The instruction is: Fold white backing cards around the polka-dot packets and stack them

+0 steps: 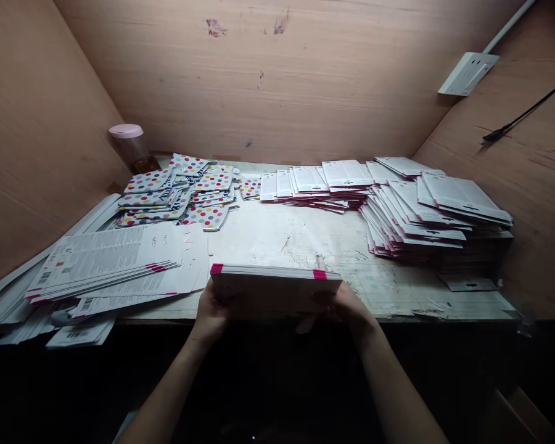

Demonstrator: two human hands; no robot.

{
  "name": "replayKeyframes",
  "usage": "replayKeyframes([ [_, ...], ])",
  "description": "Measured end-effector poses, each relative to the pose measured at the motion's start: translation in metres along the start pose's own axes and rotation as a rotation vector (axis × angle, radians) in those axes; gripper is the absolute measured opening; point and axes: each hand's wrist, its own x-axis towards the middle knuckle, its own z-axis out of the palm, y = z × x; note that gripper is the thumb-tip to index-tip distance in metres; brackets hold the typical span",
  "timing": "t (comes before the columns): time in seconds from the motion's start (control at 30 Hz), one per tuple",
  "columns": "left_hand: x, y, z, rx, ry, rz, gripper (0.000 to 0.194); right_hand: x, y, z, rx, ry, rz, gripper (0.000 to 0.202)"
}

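Held upright at the table's near edge is a stack of printed cards (268, 290), white along its top edge with pink marks. My left hand (211, 313) grips its left end and my right hand (346, 308) its right end. The stack's near side lies in shadow, and some of my fingers are hidden behind it. Left of my left hand lie loose printed sheets (120, 256) with barcodes and pink edges. Farther back are piles of folded polka-dot pieces (210, 179). To the right, white packets (411, 216) with pink edges lie in leaning piles.
A wooden partition (259, 80) encloses the white table (277, 237) at the back and sides. A pink-lidded cup (132, 145) stands in the back left corner. More packets (309, 179) line the back. A white socket (468, 74) and black cable (518, 117) are at upper right.
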Motion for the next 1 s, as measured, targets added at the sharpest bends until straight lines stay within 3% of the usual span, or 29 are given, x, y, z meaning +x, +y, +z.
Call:
replayKeyframes([
  [0.17, 0.0, 0.002, 0.001, 0.0, -0.013, 0.008, 0.054, 0.004, 0.008, 0.001, -0.011, -0.082, -0.009, 0.038],
  [0.3, 0.001, 0.002, 0.002, -0.022, -0.039, 0.003, 0.052, -0.001, 0.011, 0.01, -0.062, 0.036, -0.107, 0.04],
  [0.37, 0.002, 0.002, 0.001, -0.025, -0.044, 0.002, 0.053, -0.006, 0.014, 0.014, -0.18, 0.273, -0.342, 0.046],
  [0.43, 0.002, 0.002, 0.001, -0.022, -0.043, 0.0, 0.054, -0.013, 0.018, 0.018, -0.435, 0.576, -0.7, 0.05],
  [0.5, 0.002, 0.001, 0.001, -0.027, -0.037, -0.005, 0.055, -0.02, 0.02, 0.021, -0.753, 0.726, -0.966, 0.041],
  [0.57, 0.002, 0.001, 0.001, -0.036, -0.024, -0.017, 0.057, -0.024, 0.022, 0.023, -0.98, 0.67, -1.021, 0.028],
  [0.67, 0.002, 0.0, 0.001, -0.041, -0.013, -0.021, 0.058, -0.025, 0.025, 0.024, -1.136, 0.59, -0.983, 0.016],
  [0.9, 0.003, -0.005, -0.002, -0.01, -0.05, -0.01, 0.053, -0.023, 0.029, 0.021, -1.17, 0.617, -0.963, 0.01],
  [1.0, 0.003, -0.006, -0.003, -0.008, -0.059, -0.028, 0.055, -0.025, 0.025, 0.02, -1.203, 0.588, -0.988, 0.018],
])
